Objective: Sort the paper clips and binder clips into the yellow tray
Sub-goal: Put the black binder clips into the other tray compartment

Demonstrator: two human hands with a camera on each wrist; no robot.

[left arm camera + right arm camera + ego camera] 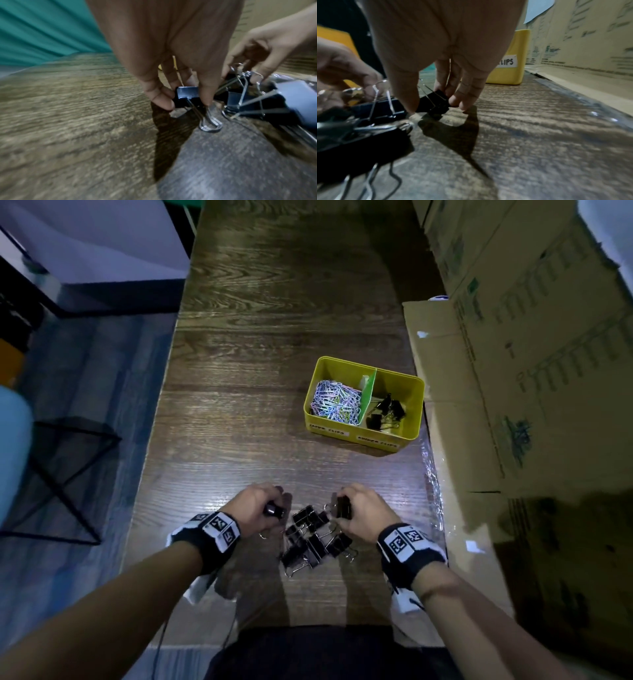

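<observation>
A pile of black binder clips [315, 537] lies on the wooden table near its front edge. My left hand [263, 505] pinches one binder clip [187, 97] at the pile's left side, just above the table. My right hand [356, 510] pinches another binder clip [435, 102] at the pile's right side. The yellow tray [409, 428] stands further back on the right. Its left compartment holds coloured paper clips [337, 402] and its right compartment holds several binder clips [385, 410]. A green divider [368, 392] separates them.
Flattened cardboard boxes [513, 371] line the right side of the table, with a strip of clear plastic [433, 474] along their edge. A black metal stool frame [65, 474] and a teal seat [13, 440] stand on the floor to the left.
</observation>
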